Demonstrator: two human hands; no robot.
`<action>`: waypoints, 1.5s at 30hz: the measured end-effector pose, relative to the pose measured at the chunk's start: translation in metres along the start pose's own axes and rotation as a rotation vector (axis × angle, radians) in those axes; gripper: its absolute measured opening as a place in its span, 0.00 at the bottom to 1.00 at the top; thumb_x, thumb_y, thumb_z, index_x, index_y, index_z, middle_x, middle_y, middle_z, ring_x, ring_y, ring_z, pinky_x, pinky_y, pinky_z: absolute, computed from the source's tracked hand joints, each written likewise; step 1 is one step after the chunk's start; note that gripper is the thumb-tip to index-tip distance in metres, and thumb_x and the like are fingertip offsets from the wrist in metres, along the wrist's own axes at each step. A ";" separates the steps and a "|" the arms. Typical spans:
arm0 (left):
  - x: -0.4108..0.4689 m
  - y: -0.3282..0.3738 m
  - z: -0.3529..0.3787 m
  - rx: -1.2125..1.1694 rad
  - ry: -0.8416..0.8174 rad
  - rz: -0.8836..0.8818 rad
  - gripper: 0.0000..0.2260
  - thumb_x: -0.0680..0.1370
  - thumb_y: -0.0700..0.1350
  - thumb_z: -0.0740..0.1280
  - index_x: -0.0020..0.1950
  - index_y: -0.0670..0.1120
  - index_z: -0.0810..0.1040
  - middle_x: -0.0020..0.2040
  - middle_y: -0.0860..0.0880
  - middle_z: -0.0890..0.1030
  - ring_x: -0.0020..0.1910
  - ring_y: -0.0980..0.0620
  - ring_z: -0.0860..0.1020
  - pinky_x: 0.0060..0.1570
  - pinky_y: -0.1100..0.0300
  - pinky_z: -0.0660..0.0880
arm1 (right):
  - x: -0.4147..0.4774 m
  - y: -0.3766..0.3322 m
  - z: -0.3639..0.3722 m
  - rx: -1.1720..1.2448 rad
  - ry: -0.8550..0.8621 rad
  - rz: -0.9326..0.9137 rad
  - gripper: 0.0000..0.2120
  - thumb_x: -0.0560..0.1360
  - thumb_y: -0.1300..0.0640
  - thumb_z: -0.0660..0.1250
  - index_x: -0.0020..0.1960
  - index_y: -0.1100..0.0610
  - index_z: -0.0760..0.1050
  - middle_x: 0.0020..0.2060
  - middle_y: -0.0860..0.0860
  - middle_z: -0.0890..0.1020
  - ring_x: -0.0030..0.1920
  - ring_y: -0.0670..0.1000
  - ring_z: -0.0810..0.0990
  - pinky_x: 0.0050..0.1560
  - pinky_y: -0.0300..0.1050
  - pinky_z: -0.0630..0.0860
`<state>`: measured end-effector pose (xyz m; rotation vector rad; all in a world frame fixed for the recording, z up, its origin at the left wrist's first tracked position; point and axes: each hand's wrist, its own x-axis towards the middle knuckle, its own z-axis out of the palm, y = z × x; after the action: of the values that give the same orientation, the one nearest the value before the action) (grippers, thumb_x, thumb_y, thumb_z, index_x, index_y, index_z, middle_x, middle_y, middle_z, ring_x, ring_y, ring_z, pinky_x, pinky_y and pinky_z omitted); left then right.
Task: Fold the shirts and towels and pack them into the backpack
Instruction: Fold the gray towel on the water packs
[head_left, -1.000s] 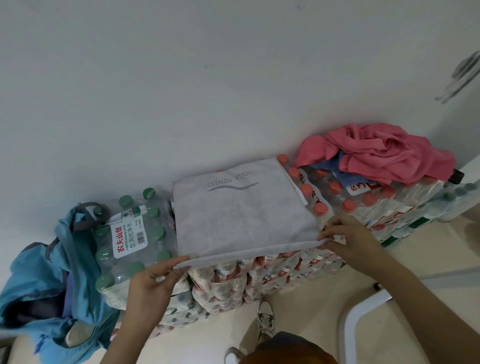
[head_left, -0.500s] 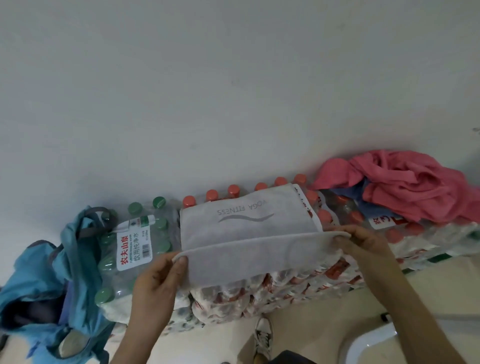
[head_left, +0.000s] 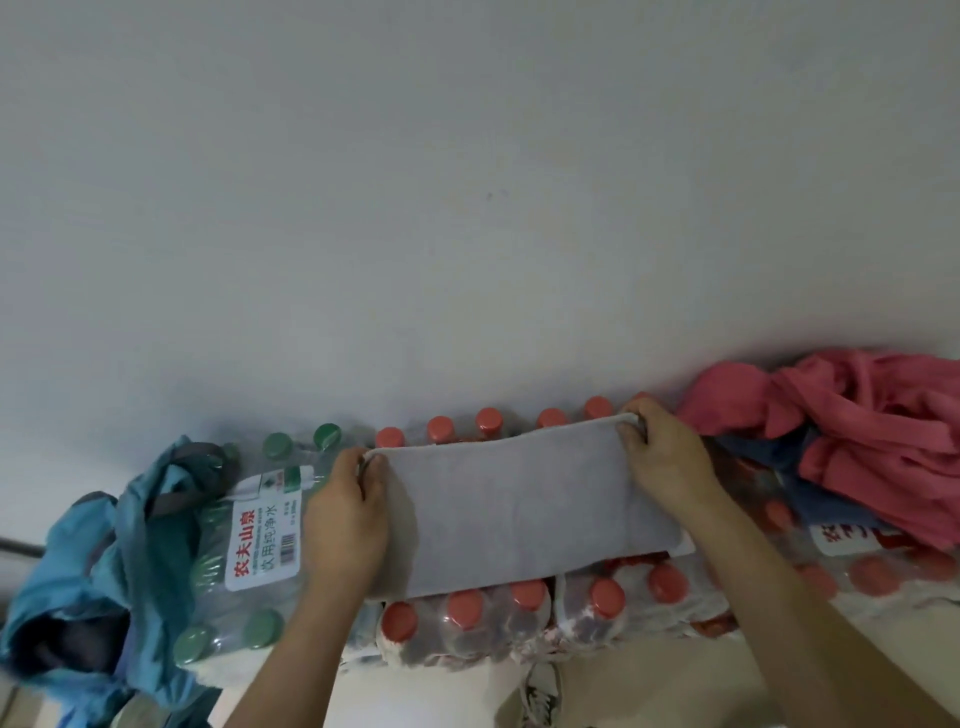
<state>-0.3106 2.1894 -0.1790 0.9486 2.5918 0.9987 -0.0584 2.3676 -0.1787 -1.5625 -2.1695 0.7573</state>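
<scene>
Grey terry cloth, a soft matte towel (head_left: 519, 509) folded into a long flat band, lies on top of shrink-wrapped packs of red-capped plastic bottles (head_left: 519, 618), with its long axis running left to right between the two hands. The left hand (head_left: 348, 525) pinches the far left corner, thumb and fingers closed on the doubled edge, and the right hand (head_left: 665, 457) pinches the far right corner the same way, so each short end sits directly under a grip. The band looks too long to pack as it is, so the next fold probably brings one end over the other across that axis. The crumpled light-blue fabric backpack (head_left: 104, 561) sits at the far left of the scene, well apart from the towel and nearer the left hand, just beyond a glossy pack of green-capped bottles with a white label (head_left: 249, 545). To the right, a rumpled pink garment (head_left: 857, 431) lies heaped over a dark blue cloth (head_left: 769, 457), not yet folded.
</scene>
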 end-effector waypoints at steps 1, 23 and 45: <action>0.001 0.000 0.002 0.016 0.003 0.003 0.09 0.81 0.50 0.57 0.53 0.48 0.73 0.41 0.46 0.78 0.38 0.43 0.76 0.39 0.52 0.72 | 0.002 0.001 0.002 -0.019 -0.003 0.003 0.02 0.76 0.57 0.62 0.48 0.55 0.72 0.44 0.59 0.82 0.46 0.62 0.80 0.47 0.56 0.75; 0.024 -0.004 0.006 0.366 -0.216 0.009 0.10 0.82 0.49 0.54 0.54 0.47 0.72 0.42 0.46 0.80 0.39 0.44 0.78 0.41 0.52 0.75 | 0.022 0.006 0.006 -0.196 -0.070 -0.054 0.19 0.77 0.53 0.64 0.67 0.53 0.71 0.60 0.56 0.74 0.61 0.58 0.71 0.59 0.52 0.71; 0.028 0.050 -0.072 -0.462 -0.093 0.074 0.13 0.69 0.31 0.73 0.38 0.50 0.83 0.38 0.53 0.83 0.37 0.59 0.79 0.38 0.70 0.75 | 0.042 -0.046 -0.107 0.238 -0.349 -0.034 0.05 0.65 0.62 0.78 0.37 0.56 0.82 0.33 0.55 0.80 0.33 0.50 0.75 0.38 0.45 0.73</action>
<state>-0.3366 2.1976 -0.0908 0.9398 2.1212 1.4483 -0.0450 2.4185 -0.0662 -1.3501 -2.2280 1.3066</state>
